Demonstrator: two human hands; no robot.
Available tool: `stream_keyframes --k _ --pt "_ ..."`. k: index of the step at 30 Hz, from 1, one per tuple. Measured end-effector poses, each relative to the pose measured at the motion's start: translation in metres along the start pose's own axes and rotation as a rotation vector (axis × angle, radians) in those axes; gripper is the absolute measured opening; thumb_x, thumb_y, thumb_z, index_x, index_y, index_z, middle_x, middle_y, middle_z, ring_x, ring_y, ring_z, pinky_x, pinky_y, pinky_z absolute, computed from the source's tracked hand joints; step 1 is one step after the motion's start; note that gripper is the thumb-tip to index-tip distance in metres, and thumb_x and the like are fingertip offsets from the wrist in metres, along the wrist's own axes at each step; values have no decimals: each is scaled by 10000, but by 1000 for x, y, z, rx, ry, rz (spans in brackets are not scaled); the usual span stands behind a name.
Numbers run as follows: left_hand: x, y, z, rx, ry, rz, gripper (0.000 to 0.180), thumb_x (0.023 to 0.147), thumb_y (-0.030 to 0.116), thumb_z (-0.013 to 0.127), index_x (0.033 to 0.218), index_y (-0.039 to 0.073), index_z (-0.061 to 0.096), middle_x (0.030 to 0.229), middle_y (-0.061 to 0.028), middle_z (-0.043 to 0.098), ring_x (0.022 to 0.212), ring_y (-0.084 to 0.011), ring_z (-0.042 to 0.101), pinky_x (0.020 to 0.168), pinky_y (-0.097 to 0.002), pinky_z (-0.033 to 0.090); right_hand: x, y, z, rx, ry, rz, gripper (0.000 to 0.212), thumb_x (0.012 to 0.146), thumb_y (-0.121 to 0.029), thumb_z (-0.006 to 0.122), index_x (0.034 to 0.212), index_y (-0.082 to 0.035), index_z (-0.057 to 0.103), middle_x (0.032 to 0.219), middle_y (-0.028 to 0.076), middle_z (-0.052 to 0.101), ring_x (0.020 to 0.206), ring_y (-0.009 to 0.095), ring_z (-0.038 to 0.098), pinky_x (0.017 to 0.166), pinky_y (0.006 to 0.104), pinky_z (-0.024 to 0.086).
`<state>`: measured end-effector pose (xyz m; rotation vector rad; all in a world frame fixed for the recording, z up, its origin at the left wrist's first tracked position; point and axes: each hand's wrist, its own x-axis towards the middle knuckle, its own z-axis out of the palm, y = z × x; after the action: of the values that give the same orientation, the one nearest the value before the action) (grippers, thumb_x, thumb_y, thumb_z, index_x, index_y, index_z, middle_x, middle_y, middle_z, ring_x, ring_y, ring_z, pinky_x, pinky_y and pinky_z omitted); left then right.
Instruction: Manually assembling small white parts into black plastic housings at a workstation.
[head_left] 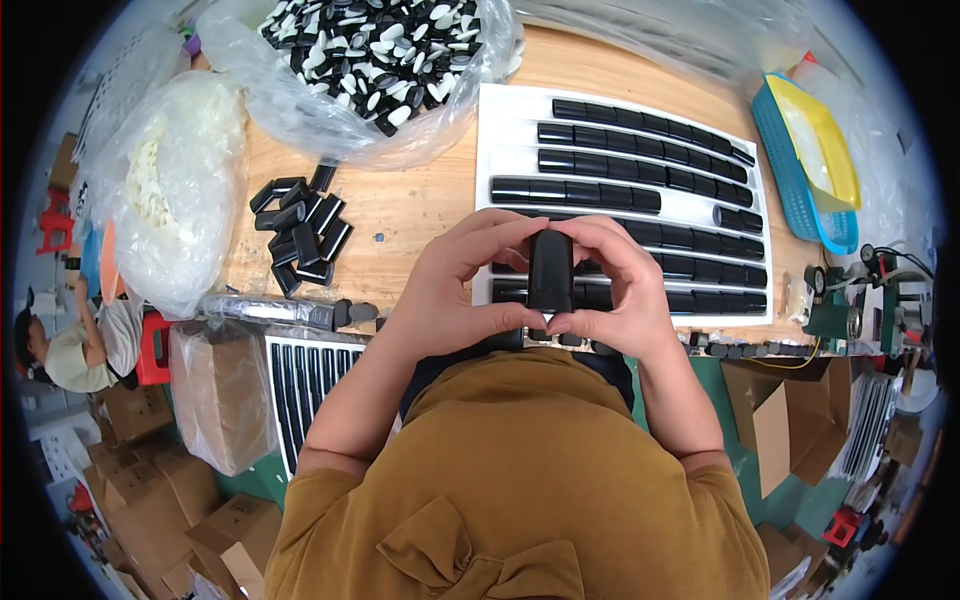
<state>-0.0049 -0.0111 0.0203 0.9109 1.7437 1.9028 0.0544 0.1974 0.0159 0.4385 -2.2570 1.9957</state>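
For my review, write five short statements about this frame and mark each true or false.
1. The left hand and right hand both hold one glossy black plastic piece. True.
2. The white rectangular tray has a gap in one row of black pieces. True.
3. The loose heap of black tube-like pieces lies right of the tray. False: it lies left.
4. The clear plastic bag at the top contains only white pieces. False: black ones are mixed in.
5. The blue plastic basket is on the table's right side. True.

Red stool (152, 350), open cardboard box (773, 440)
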Motion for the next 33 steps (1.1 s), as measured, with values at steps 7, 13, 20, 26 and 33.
stream_keyframes --k 7,13,20,26,33 --pt "-5 -7 6 164 52 130 678 667 133 829 1278 32 553 1156 -127 570 1012 -234 600 875 -324 504 0 1 0 -131 -21 -104 703 569 -193 858 1178 31 589 1055 104 585 929 189 538 845 301 439" --pt "-2 -14 5 220 16 44 679 685 128 817 1301 48 545 1186 -113 561 1054 -226 577 918 -338 471 -1 6 -3 -131 -23 -1 700 538 -176 854 1163 9 599 1027 90 589 908 193 540 843 305 444" --pt "38 -42 -21 584 128 107 444 737 58 752 1163 41 628 1104 -110 649 965 -199 609 857 -312 473 -10 23 -37 -483 217 141 582 601 -193 841 1119 -25 637 993 75 629 887 174 576 815 292 465" --pt "70 -109 -171 1395 726 -44 183 786 117 666 927 2 656 902 -179 644 883 -378 600 786 -446 478 -27 79 -130 -1228 921 292 639 624 -479 834 1025 -18 648 1031 154 575 1024 323 506 898 411 422" --pt "74 -106 -157 1494 635 -5 237 704 160 717 894 37 649 928 -138 611 905 -347 556 786 -423 468 -35 97 -132 -1432 871 468 650 607 -553 808 997 -44 697 1129 173 524 1084 357 438 915 470 362"
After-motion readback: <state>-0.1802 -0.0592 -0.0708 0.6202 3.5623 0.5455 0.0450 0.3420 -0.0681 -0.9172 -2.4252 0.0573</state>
